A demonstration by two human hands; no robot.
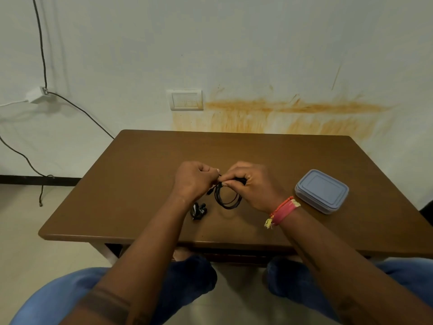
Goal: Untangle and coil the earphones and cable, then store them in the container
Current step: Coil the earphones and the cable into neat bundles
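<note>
A black cable [226, 201] hangs in a round coil between my two hands above the brown table [140, 174]. My right hand [251, 186] pinches the top of the coil between thumb and fingers. My left hand [193, 181] pinches a loose end of the same cable just left of the coil, fingers curled. A small bundle of black earphones [198, 211] lies on the table under my left wrist. The blue-grey container [322, 191] stands with its lid on at the right.
The table's far edge meets a stained white wall with a socket plate [187, 100]. A dark wire [42, 55] runs down the wall at left to the floor. My knees are under the table's near edge.
</note>
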